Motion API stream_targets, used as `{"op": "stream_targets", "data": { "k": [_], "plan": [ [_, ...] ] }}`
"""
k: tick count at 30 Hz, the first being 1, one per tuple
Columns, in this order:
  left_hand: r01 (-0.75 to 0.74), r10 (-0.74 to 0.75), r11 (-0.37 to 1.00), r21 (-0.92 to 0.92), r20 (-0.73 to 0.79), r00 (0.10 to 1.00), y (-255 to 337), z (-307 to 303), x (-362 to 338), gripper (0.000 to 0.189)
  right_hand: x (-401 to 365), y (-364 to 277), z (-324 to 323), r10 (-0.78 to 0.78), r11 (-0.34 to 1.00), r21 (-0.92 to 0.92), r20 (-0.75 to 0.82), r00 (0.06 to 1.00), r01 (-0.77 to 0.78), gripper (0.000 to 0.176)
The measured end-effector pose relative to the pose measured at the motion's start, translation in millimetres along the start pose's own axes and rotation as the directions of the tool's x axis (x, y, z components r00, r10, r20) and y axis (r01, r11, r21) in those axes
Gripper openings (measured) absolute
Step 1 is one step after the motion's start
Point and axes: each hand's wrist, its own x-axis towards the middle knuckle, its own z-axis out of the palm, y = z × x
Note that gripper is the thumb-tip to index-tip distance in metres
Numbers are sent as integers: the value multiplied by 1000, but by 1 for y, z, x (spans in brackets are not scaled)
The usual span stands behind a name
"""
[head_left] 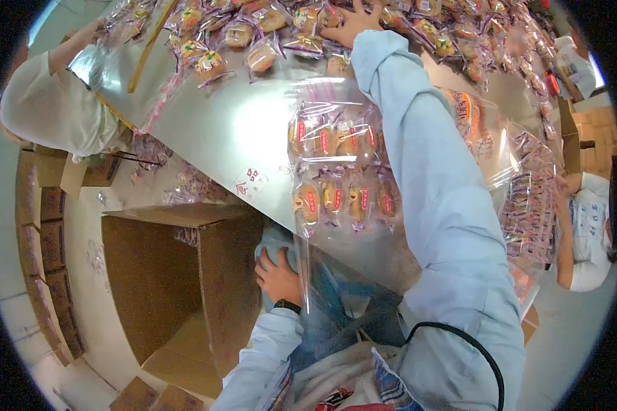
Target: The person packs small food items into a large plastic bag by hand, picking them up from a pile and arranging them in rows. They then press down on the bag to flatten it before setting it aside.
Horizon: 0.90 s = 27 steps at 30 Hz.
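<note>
My right hand reaches to the far side of the metal table, into a heap of small wrapped cakes. Its fingers are spread, and a wrapped cake lies by the thumb and forefinger; no firm hold shows. Below my right forearm, a large clear plastic bag lies flat with two rows of wrapped cakes inside. The bag's loose end hangs over the table edge above my lap. My left hand, a dark band on its wrist, rests with fingers apart on my knee, beside a cardboard box.
Another orange-printed bag lies right of my arm, near a filled bag of cakes by a person in white. At left, a person's white sleeve reaches to the table. A wooden strip lies there. Cartons line the left.
</note>
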Motion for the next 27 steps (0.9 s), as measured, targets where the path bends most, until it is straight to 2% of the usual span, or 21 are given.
{"op": "stream_targets", "data": {
  "k": [1, 4, 5, 7, 10, 11, 14, 17, 20, 21, 24, 25, 26, 27],
  "plan": [
    [23, -22, 1000, -20, 39, 999, 1, -4, 0, 60, -22, -24, -21, 267, 962, 63, -12, 964, -266, 91],
    [20, -20, 999, -32, 2, 1000, 0, -3, -1, 59, -19, -15, -30, 116, 982, 143, 35, 993, -120, 80],
    [30, -29, 999, -29, 36, 999, 2, -4, -2, 57, -19, -10, -32, 117, 984, 136, 21, 993, -118, 76],
    [-3, 3, 1000, 9, 4, 1000, 7, -2, 1, 63, -22, 1, -34, 110, 988, 107, -5, 994, -109, 68],
    [-52, 53, 998, 22, -61, 997, 1, 11, -4, 65, -41, 22, -38, 126, 991, -43, -82, 989, -130, 61],
    [-57, 59, 998, 24, -72, 996, 3, 11, -5, 65, -44, 45, -27, 57, 997, -39, -218, 974, -67, 57],
    [-43, 41, 999, -29, -55, 998, 8, 5, -10, 56, -59, 80, -58, 169, 985, -13, -122, 978, -171, 59],
    [-27, 25, 998, -59, -44, 999, 11, -1, -15, 55, -92, 97, -103, 262, 962, -35, -173, 949, -272, 65],
    [-36, 31, 998, -58, -79, 996, 9, 2, -16, 56, -119, 114, -130, 264, 964, 82, -235, 935, -252, 71],
    [-40, 33, 997, -66, -100, 994, 6, 10, -17, 56, -130, 115, -142, 235, 971, 87, -211, 949, -221, 75],
    [-34, 24, 996, -79, -119, 993, 7, 17, -17, 55, -144, 118, -138, 231, 970, -7, -297, 927, -244, 75],
    [-26, 25, 997, -75, -16, 1000, 11, 1, -18, 62, -150, 110, -141, 194, 980, 18, -249, 949, -196, 72],
    [-25, 24, 997, -68, -16, 1000, 15, -2, -18, 62, -149, 100, -140, 153, 988, 53, -206, 967, -145, 70],
    [-20, 19, 998, -58, -16, 1000, 18, -4, -19, 62, -142, 95, -125, 70, 997, 42, -241, 968, -61, 66]
  ]
}}
